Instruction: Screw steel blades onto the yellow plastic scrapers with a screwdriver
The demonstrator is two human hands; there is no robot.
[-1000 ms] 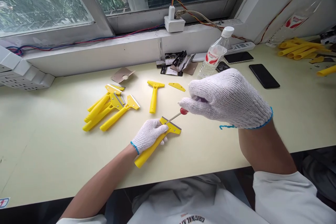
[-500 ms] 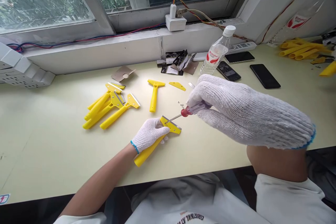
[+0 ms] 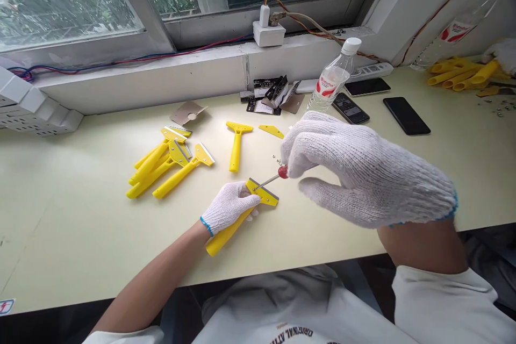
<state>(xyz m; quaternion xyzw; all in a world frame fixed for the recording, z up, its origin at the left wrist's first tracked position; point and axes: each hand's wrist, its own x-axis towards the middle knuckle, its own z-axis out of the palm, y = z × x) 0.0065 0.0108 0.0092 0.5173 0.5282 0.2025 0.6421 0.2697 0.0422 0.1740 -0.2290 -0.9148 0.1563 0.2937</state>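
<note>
The yellow scraper (image 3: pixel 242 214) lies flat on the pale table (image 3: pixel 72 236) near its front edge, handle pointing toward the person, blade head angled up and to the right. The left hand (image 3: pixel 228 206), in a white knit glove, presses down over the neck of the scraper, fingers curled together around it and pinning it to the tabletop. The right hand (image 3: pixel 363 169), also gloved, holds a small screwdriver (image 3: pixel 273 177) by its red-ended handle, fingers closed tight around the grip; the thin metal shaft slants down and left, its tip meeting the scraper's head just beside the left hand's fingertips. A few tiny screws (image 3: pixel 278 160) sit on the table just beyond the screwdriver. Further left rests a loose pile of finished scrapers (image 3: pixel 165 164), with a single scraper body (image 3: pixel 237 145) and a small yellow plate (image 3: pixel 271 131) nearby. A water bottle (image 3: pixel 332 81) stands behind the right hand, two phones (image 3: pixel 406 116) beside it
</note>
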